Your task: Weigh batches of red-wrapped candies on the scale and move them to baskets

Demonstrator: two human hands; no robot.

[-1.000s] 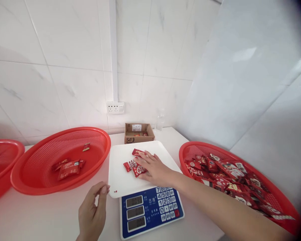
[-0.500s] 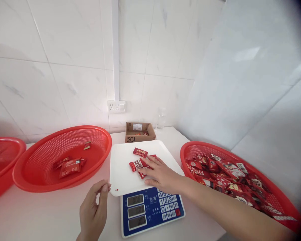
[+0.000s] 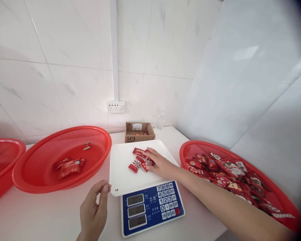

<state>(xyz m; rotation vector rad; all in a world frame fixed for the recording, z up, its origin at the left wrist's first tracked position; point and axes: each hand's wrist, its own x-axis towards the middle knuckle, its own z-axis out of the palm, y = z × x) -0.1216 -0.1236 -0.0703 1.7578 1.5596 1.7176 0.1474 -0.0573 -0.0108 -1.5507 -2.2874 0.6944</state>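
The right hand [image 3: 162,164] lies open, fingers flat on the red candy packets [image 3: 139,163] clustered on the scale's white tray [image 3: 122,182]. The left hand [image 3: 94,209] hovers by the tray's front corner, thumb pinched loosely to forefinger, apparently empty. A red basket [image 3: 188,147] of packets sits right.

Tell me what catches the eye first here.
Red dominates: the right basket is heaped with red candy packets, while the middle basket holds only a few. Between them, the right hand rests on a few candies on the white scale tray.
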